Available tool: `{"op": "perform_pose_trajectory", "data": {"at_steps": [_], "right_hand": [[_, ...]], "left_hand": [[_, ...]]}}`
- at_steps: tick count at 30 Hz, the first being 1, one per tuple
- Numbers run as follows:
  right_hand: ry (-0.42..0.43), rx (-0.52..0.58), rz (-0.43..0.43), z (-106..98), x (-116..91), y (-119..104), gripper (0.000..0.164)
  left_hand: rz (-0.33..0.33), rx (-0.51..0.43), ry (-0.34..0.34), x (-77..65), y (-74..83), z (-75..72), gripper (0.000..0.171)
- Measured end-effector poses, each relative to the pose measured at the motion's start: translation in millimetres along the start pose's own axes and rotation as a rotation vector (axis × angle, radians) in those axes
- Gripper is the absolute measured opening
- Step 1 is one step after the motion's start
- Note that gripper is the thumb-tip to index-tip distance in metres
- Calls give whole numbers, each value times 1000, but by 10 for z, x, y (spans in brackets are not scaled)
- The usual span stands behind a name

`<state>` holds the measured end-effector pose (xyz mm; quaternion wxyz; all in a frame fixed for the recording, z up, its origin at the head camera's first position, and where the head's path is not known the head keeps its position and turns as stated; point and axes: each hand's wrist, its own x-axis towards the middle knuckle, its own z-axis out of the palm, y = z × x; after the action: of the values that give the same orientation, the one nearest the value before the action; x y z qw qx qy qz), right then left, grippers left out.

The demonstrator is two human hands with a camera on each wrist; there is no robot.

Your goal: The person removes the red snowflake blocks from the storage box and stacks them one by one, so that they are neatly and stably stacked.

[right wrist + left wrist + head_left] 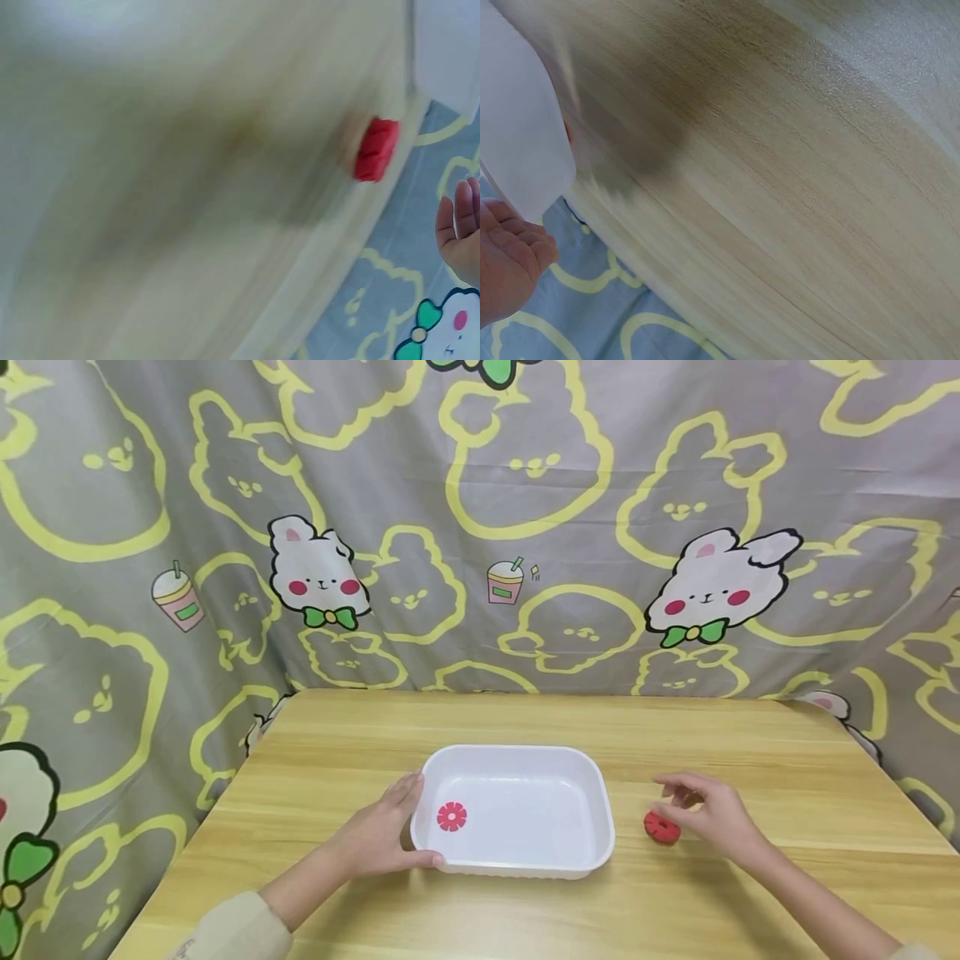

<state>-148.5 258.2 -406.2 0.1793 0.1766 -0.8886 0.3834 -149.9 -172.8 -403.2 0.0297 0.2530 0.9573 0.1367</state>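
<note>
My left hand [375, 835] holds the left end of a white plastic tray [517, 867], with the thumb along the front corner and the fingers against the outer left side. Inside the tray, toward its left end, lies a flat pinkish-red notched disc [452, 817] with a pale centre. On the table right of the tray is a thicker red notched round piece [662, 828]. My right hand [712, 814] hovers over it, fingers loosely bent and thumb overlapping its top edge. In the right wrist view, the red piece [377, 150] shows apart from the fingers [464, 206].
All of this stands on a light wood-grain table [360, 727]. A grey curtain [420, 485] with yellow outlines and cartoon rabbits hangs behind the table and along its sides.
</note>
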Motion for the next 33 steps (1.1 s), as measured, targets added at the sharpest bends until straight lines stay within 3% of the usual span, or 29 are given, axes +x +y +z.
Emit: {"op": "perform_pose_trajectory", "data": {"at_steps": [13,25,33], "right_hand": [[-43,92,-54,372,297,-347,28],[-80,178,-70,568,389,-523,28],[-160,226,-47,742,470,-618,32]], "left_hand": [[1,7,7,-13,6,2,110],[3,9,10,-10,-2,5,111],[-13,3,3,-27,-3,3,111]]}}
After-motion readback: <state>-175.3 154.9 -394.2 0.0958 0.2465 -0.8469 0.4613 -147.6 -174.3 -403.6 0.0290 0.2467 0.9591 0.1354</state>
